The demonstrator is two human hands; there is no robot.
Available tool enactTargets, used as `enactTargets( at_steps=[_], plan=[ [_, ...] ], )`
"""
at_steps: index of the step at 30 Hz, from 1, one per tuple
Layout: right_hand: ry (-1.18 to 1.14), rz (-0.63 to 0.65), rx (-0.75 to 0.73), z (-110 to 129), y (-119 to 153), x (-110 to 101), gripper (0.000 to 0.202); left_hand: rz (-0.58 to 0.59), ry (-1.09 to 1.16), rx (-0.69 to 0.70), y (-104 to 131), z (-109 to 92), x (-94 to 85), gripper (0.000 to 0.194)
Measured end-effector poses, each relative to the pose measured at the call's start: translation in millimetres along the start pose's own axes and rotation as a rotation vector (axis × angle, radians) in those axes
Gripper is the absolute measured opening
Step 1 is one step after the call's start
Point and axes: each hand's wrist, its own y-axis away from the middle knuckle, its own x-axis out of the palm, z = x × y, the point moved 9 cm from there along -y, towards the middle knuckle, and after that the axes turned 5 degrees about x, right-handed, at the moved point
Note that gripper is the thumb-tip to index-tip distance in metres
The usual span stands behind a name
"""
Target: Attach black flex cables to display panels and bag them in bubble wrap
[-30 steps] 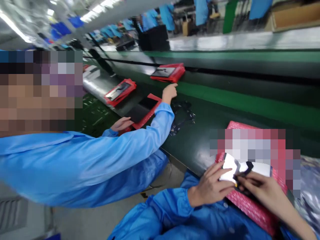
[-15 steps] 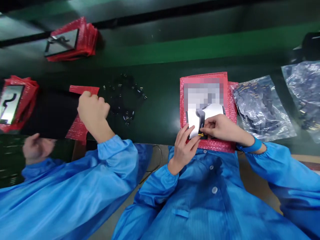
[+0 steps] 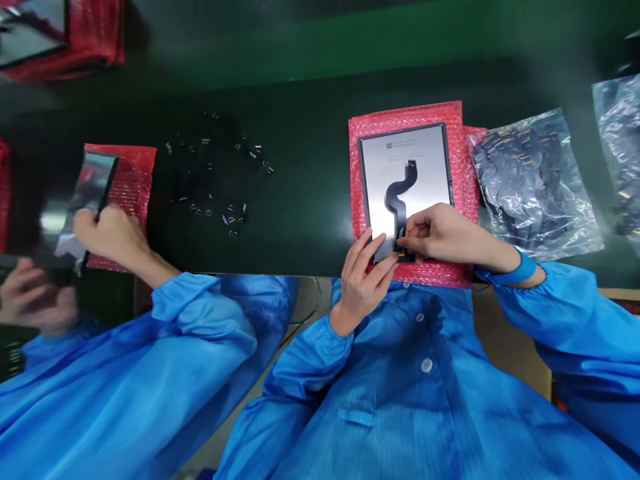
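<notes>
A flat display panel (image 3: 376, 175) with a silver back and dark rim lies face down on red bubble wrap (image 3: 356, 200) in front of me. Across its back runs a black, S-curved flex cable (image 3: 393, 197). My right hand (image 3: 440, 233) pinches the cable's lower end, beside a small yellow strip near the panel's bottom edge; the fingertips partly hide that spot. With its fingers apart, my left hand (image 3: 365, 283) rests on the panel's lower left corner, index and middle fingertips close to the same cable end. A blue band circles my right wrist.
Clear bags of flex cables (image 3: 525, 180) lie to the right. Loose black cables (image 3: 220, 180) are scattered left of the panel. Farther left, a co-worker's hand (image 3: 115, 233) holds a blurred panel (image 3: 95, 180) over red bubble wrap. A panel stack in red wrap (image 3: 97, 40) stands at back left.
The view has shifted, so the table sits higher and farther left. My hands keep their places on the panel and cable. The co-worker's panel has turned, its silver side now showing.
</notes>
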Motion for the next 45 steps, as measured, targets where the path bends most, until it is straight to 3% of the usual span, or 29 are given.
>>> enactTargets(
  at_steps=[9, 26, 33, 39, 45],
  plan=[
    [0.032, -0.023, -0.054, 4, 2, -4, 0.023, 0.011, -0.042, -0.009, -4, -3, -1.4, 0.012],
    [0.277, 0.008, -0.19, 25, 6, -6, 0.02, -0.009, 0.036, -0.023, -7, -4, -3.5, 0.021],
    [0.355, -0.002, -0.136, 21, 4, -5, 0.02, -0.009, 0.042, -0.028, -7, -4, -3.6, 0.02],
    [0.365, 0.002, -0.085, 22, 5, -3, 0.014, 0.062, 0.045, -0.072, -7, -2, -2.3, 0.016],
    [0.397, -0.006, -0.058, 22, 7, -2, 0.019, 0.035, 0.07, -0.076, -8, -1, -1.7, 0.022]
  ],
)
